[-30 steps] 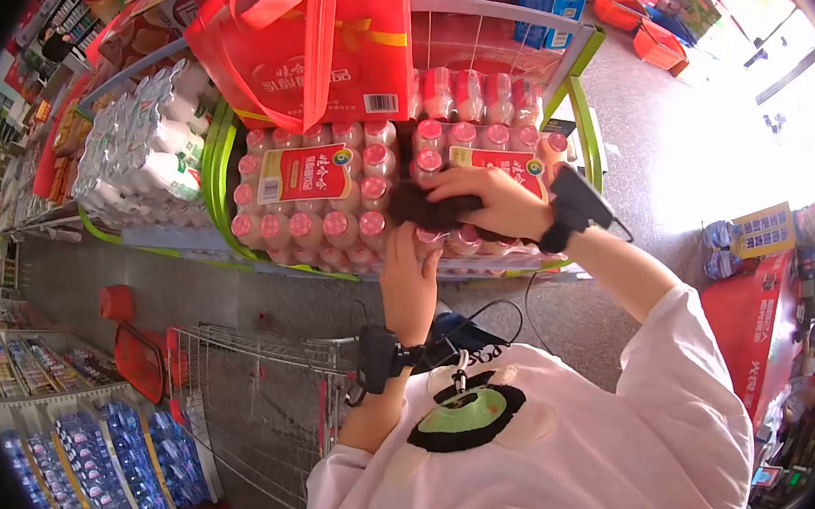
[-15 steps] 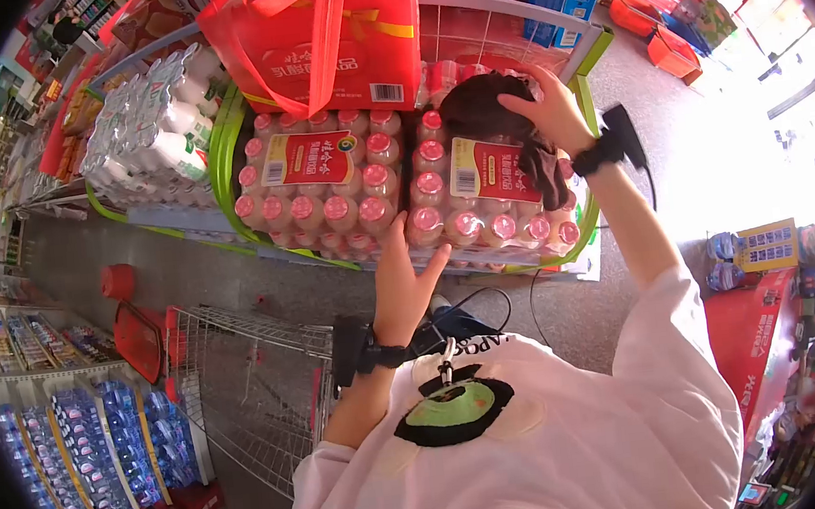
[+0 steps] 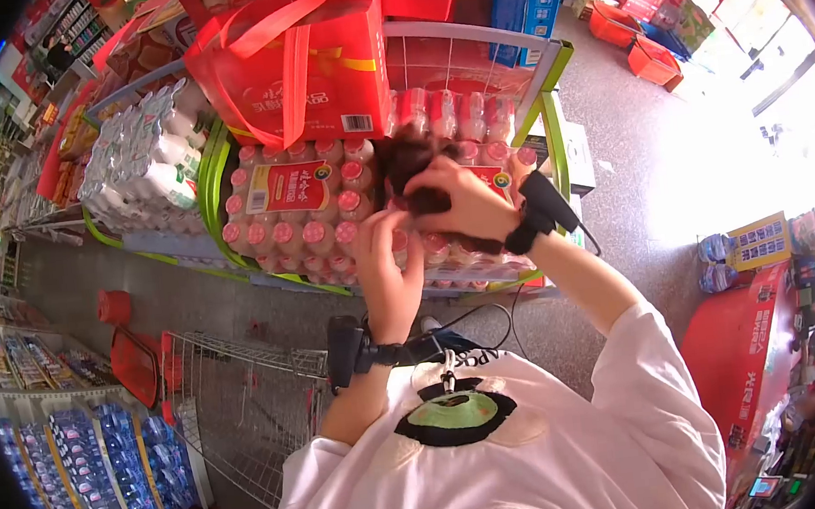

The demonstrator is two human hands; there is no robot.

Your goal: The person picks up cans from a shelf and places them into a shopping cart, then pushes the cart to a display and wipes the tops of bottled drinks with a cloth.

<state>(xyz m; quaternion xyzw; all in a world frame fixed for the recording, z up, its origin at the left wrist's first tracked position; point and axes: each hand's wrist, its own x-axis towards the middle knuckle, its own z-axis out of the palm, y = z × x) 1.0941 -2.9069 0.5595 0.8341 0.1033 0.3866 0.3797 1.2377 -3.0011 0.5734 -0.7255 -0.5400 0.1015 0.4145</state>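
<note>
My right hand (image 3: 466, 202) is closed on a crumpled dark brown cloth (image 3: 402, 160), which lies over the shrink-wrapped bottle packs. Motion blurs the cloth and fingertips a little. Close beside it, my left hand (image 3: 388, 281) reaches up at the front of the packs, thumb apart from the fingers, fingertips against the bottles. The left pack (image 3: 291, 189) has pink-capped bottles and a red label. Much of the right pack (image 3: 498, 157) is hidden behind my right hand and the cloth.
A red gift bag (image 3: 312, 77) stands behind the packs. White bottles in wrap (image 3: 147, 147) sit to the left. The display has a green rim (image 3: 215, 190). A wire shopping cart (image 3: 246, 407) is at lower left, near blue-wrapped bottle packs (image 3: 85, 472).
My right hand has moved left and toward me, dragging the cloth from the right pack's far right side to the gap between the packs. My left hand has shifted slightly; the view has tilted.
</note>
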